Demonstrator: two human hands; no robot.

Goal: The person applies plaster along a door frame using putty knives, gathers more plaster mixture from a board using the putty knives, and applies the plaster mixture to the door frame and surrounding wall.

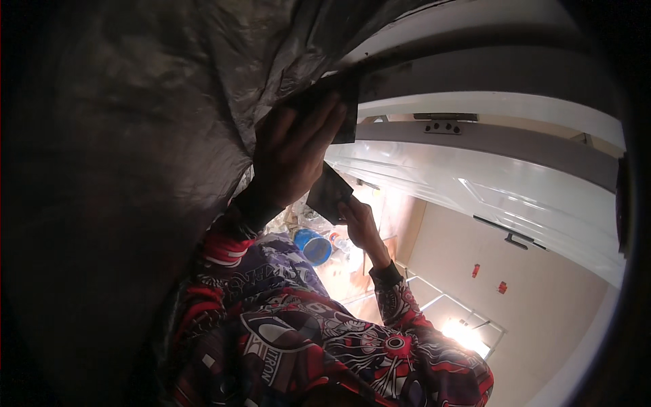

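Note:
My left hand (291,152) is raised near the top centre, its fingers laid straight across a dark flat piece (349,112) with straight edges. Its thumb is hidden, and the piece sits up close to the pale frame. Lower and to the right, my right hand (361,222) pinches the corner of a second dark square flat piece (329,193) between thumb and fingers. This second piece is tilted and looks thin and stiff. Poor light keeps me from telling what either piece is made of.
Crumpled plastic sheeting (135,122) hangs close along my left. A glossy white door panel (434,173) with a metal latch plate (444,127) runs along the upper right. Below are a blue bucket (312,247), a bright lamp (465,334) and a metal-tube frame (441,298).

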